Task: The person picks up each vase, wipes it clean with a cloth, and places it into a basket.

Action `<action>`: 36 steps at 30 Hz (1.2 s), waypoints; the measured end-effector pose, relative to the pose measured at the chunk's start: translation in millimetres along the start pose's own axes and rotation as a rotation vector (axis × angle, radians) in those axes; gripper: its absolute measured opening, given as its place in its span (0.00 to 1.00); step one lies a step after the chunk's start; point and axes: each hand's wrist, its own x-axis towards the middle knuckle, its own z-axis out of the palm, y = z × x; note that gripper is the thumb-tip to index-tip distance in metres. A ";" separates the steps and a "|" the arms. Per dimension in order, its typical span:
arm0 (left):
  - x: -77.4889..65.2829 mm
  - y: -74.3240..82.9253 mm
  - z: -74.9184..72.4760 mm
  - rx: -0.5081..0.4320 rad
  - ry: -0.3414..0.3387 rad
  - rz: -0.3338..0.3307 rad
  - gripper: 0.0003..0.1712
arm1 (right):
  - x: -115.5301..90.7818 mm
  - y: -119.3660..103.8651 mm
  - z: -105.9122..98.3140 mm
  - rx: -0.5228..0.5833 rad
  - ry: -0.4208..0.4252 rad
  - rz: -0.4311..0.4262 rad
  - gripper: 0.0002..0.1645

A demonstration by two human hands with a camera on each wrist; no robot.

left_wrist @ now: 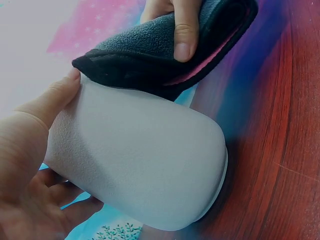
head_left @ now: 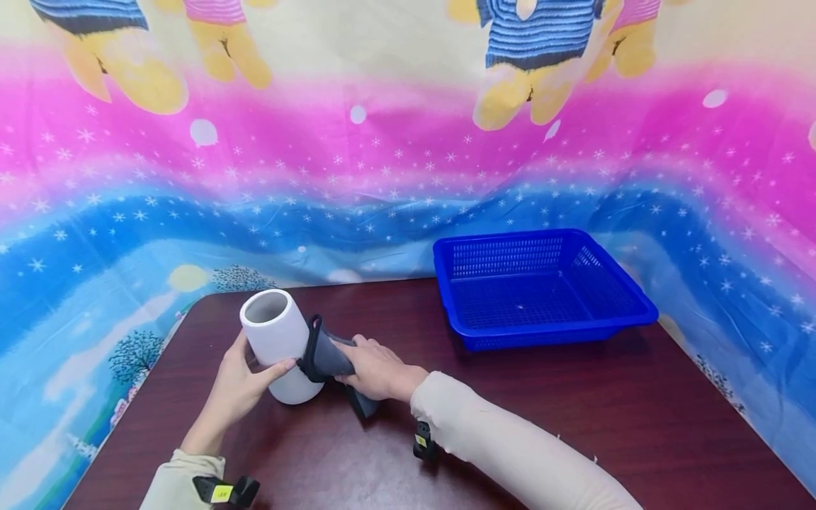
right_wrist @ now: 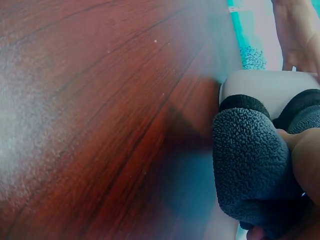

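A white vase with a round open top stands slightly tilted at the left of the table. My left hand holds it from the left, thumb across its front and the other fingers behind it. In the left wrist view the vase wall looks matt and smooth. My right hand grips a folded grey towel with black edging, pressed to the vase's right side. The fleecy towel bunches below the fingers in the right wrist view, and a pink strip shows inside its fold in the left wrist view.
A blue plastic basket with mesh walls stands at the table's back right. The dark red wooden table has its back edge against a patterned cloth backdrop. Black wrist cameras are strapped at both sleeves.
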 end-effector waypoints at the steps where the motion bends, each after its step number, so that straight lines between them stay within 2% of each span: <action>1: 0.0 0.0 0.1 -0.001 0.000 -0.001 0.47 | -0.3 0.1 0.6 -0.003 0.000 0.003 0.41; 7: -0.3 0.4 0.0 -0.011 -0.006 -0.010 0.47 | -2.1 0.5 3.2 -0.028 -0.010 0.018 0.41; 16: -0.9 1.1 -0.4 -0.010 -0.006 -0.012 0.47 | -7.0 1.6 10.6 -0.125 -0.063 0.055 0.41; 36: 0.2 1.2 -2.0 -0.018 -0.020 -0.020 0.48 | -7.6 3.1 15.3 -0.124 -0.114 0.089 0.43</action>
